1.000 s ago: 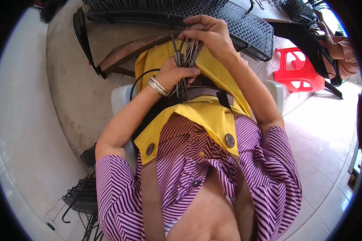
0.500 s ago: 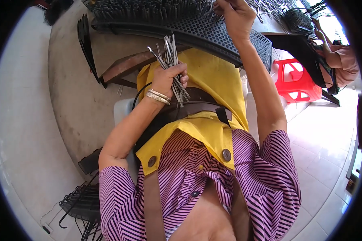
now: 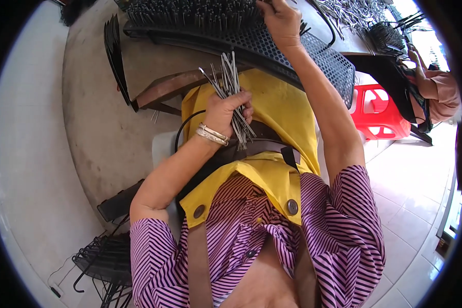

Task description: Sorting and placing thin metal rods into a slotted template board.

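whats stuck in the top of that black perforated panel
Rows of thin metal pins stand upright in the black perforated panel. The right hand covers the spot it touches, so what its fingertips hold cannot be seen.

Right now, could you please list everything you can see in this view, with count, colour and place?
Metal rods: one bundle, grey, gripped in the left hand over the lap.
Perforated board: one, black, studded with upright pins, across the top.
Loose rods: a pile, grey, on the table at top right.
Stool: one, red plastic, on the right.
Wire racks: a stack, black, on the floor at lower left.
Co-worker's arm: one, at far right.
Apron: one, yellow, over a purple striped shirt.
Bangles: silver, left wrist.
Left hand: closed around the bundle.
Right hand: raised at the board.
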Demonstrator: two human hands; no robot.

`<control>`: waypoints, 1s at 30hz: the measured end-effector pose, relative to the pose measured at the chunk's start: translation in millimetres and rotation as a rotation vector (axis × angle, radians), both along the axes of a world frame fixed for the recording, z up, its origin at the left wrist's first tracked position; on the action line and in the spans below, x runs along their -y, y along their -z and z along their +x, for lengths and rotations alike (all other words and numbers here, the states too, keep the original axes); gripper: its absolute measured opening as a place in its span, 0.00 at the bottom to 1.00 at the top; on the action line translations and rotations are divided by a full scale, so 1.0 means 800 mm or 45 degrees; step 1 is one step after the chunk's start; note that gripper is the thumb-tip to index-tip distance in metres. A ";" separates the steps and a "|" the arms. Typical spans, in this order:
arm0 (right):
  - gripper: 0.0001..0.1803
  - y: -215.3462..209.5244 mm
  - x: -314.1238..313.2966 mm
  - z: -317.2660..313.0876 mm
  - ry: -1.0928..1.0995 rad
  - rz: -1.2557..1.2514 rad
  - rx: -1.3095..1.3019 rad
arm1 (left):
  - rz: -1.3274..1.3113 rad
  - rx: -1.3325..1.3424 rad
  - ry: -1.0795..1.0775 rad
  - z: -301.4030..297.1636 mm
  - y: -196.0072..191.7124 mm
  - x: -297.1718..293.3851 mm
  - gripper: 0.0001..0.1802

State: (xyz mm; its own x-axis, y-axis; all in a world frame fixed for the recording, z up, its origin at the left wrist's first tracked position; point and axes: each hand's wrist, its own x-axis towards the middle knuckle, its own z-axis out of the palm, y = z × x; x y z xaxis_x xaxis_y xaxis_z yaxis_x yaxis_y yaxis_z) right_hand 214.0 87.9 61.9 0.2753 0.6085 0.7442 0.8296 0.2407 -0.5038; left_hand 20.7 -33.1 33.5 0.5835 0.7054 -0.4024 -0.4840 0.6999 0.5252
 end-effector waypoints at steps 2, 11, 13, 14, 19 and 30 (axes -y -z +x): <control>0.05 0.002 -0.008 0.002 0.024 -0.062 0.165 | 0.002 0.012 0.010 0.000 0.002 0.004 0.08; 0.08 -0.015 0.006 -0.008 -0.145 0.140 0.685 | 0.078 -0.080 0.144 0.005 0.011 0.018 0.08; 0.07 -0.022 0.031 -0.008 -0.101 0.100 0.688 | 0.063 -0.058 0.118 0.009 0.008 0.019 0.08; 0.09 -0.022 0.042 -0.010 -0.074 0.076 0.693 | 0.055 -0.061 0.117 0.009 0.007 0.019 0.08; 0.11 -0.014 0.137 -0.030 -0.477 -0.794 -0.530 | 0.155 -0.110 0.181 0.007 0.013 0.023 0.08; 0.03 -0.006 0.179 -0.016 -0.391 -0.954 -0.711 | 0.309 -0.270 0.301 0.012 0.014 0.036 0.08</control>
State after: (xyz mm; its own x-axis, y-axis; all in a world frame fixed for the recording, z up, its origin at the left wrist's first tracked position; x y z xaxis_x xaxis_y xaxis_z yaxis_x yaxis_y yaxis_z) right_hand 201.1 -55.5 66.5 0.2211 0.9738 -0.0525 0.3809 -0.1358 -0.9146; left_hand 30.5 -62.2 22.5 0.6631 0.6509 -0.3697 -0.1871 0.6224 0.7600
